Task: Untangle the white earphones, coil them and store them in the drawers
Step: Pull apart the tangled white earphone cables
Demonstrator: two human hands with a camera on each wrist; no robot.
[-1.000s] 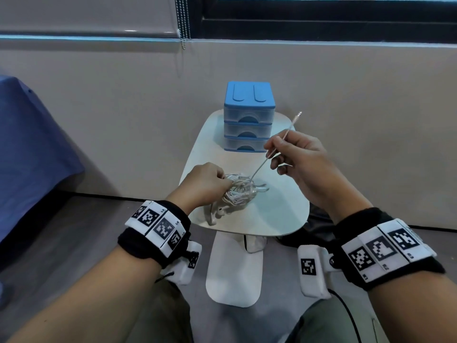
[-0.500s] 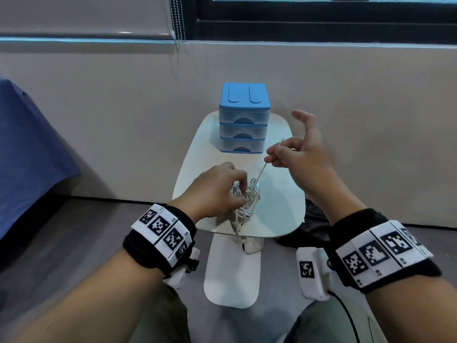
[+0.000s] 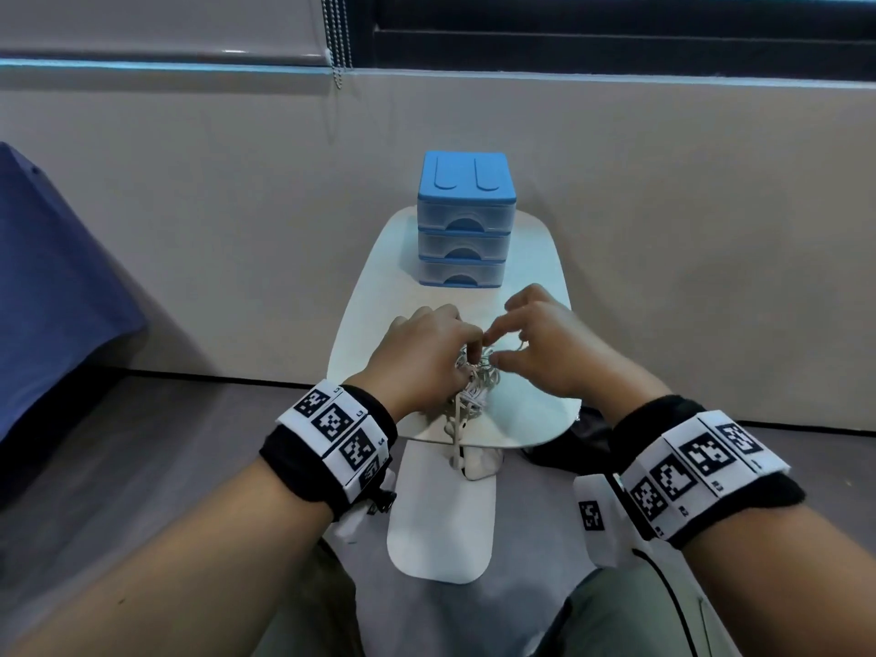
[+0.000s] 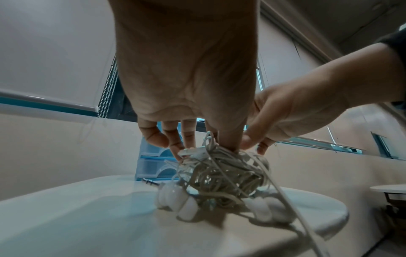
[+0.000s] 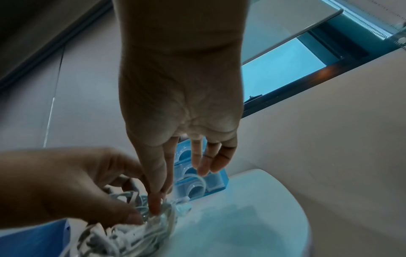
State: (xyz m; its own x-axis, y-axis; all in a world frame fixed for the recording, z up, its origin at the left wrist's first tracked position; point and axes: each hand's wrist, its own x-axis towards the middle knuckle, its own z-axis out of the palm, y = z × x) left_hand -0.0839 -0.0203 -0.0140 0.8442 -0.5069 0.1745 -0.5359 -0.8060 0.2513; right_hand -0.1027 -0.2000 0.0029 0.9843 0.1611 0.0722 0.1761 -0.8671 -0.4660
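Note:
The white earphones (image 3: 475, 382) are a tight tangle at the near end of the small white table (image 3: 379, 286). My left hand (image 3: 469, 367) holds the bundle from above, with thumb and fingers pinching its top (image 4: 226, 175). My right hand (image 3: 490, 348) meets it from the right, its thumb and forefinger pinching into strands (image 5: 123, 238). Two earbuds (image 4: 175, 200) and the jack plug (image 4: 149, 182) rest on the tabletop under the bundle. One cord end hangs over the table's front edge (image 3: 457, 459). The blue three-drawer unit (image 3: 467, 220) stands behind, all drawers closed.
The table stands against a beige wall under a window sill. A blue cloth-covered surface (image 3: 52, 286) lies to the left. A blind's bead chain (image 3: 335, 40) hangs above. Another round table edge (image 4: 388, 188) shows at the right. Grey floor lies below.
My right hand has come down from holding the plug end stretched up and now pinches into the tangle. My left hand has drawn the bundle toward the table's near edge.

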